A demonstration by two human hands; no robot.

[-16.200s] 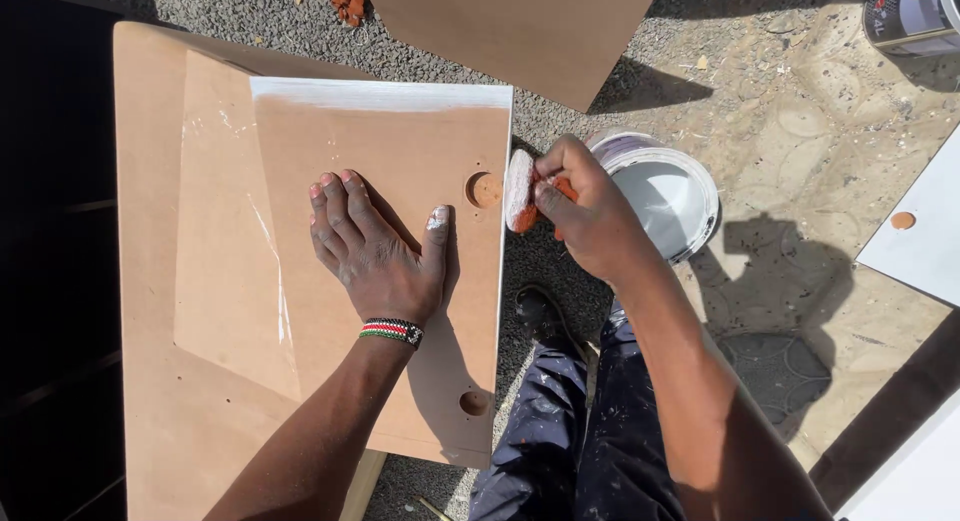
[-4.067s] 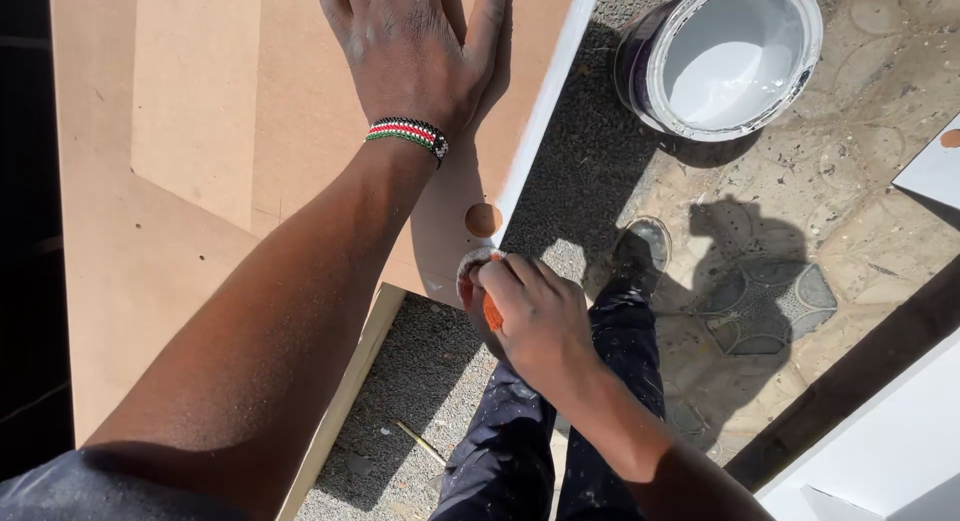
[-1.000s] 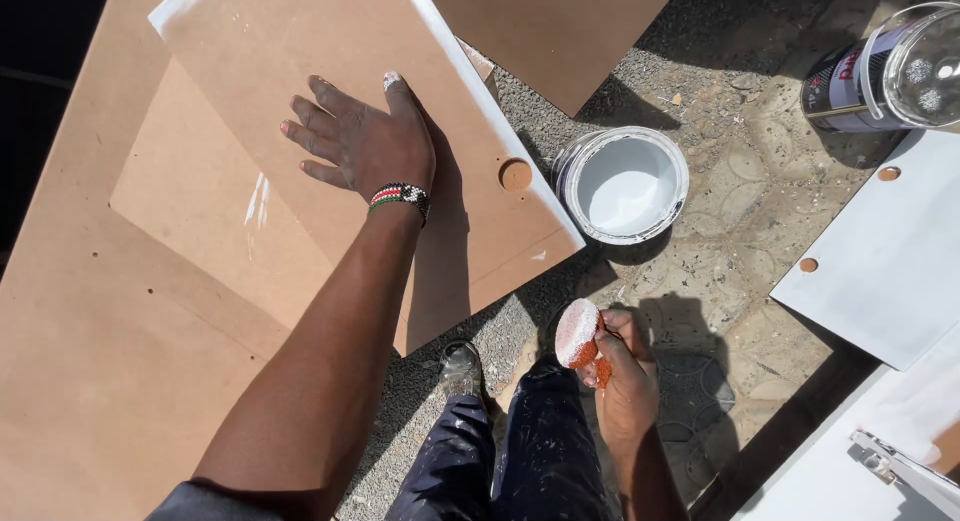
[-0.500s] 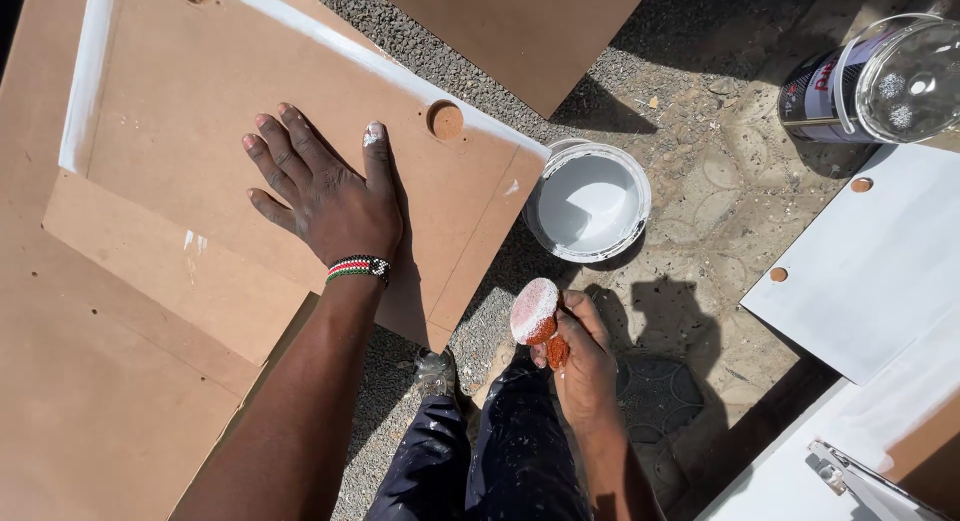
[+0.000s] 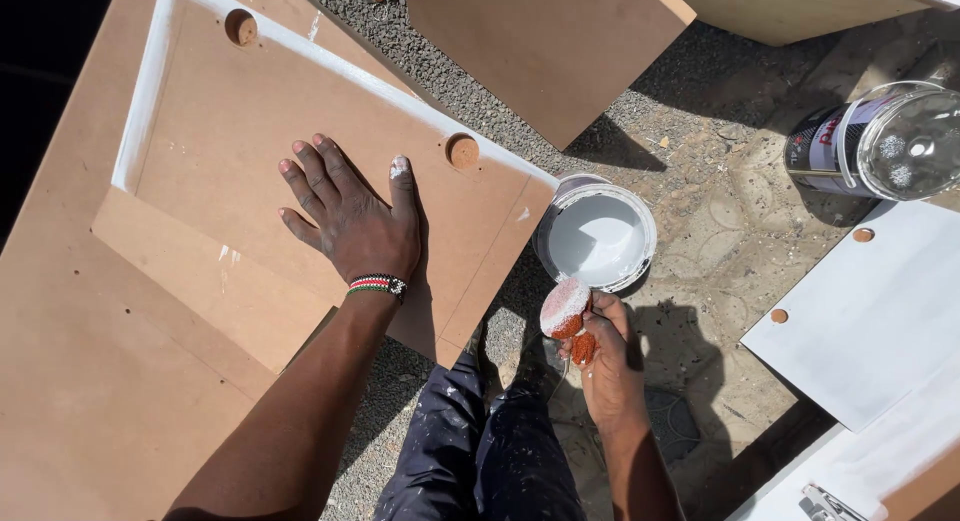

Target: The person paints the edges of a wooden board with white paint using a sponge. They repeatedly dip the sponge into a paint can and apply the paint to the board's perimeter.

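A: Left hand [image 5: 357,224]?
B: Lying flat, fingers spread, pressing on the brown panel [image 5: 300,161].
A: Right hand [image 5: 607,366]?
B: Gripping the small paint roller [image 5: 565,311], hovering just beside the white paint bucket [image 5: 598,238].

— What's the ground like here?

— Outdoors, a rough gravel and concrete floor [image 5: 720,231], grey-brown, with faint ring marks. Hard sunlight throws sharp, dark shadows across it.

— And around the edges?

— At the far side a bare brown fibreboard panel [image 5: 545,46] lies flat. To the right lie white-painted panels [image 5: 880,321] with round holes. At the far right a paint tin [image 5: 850,146] lies on its side, a clear lid at its mouth.

— The left?

— A large brown board [image 5: 90,381], and beyond it deep black shade [image 5: 40,71].
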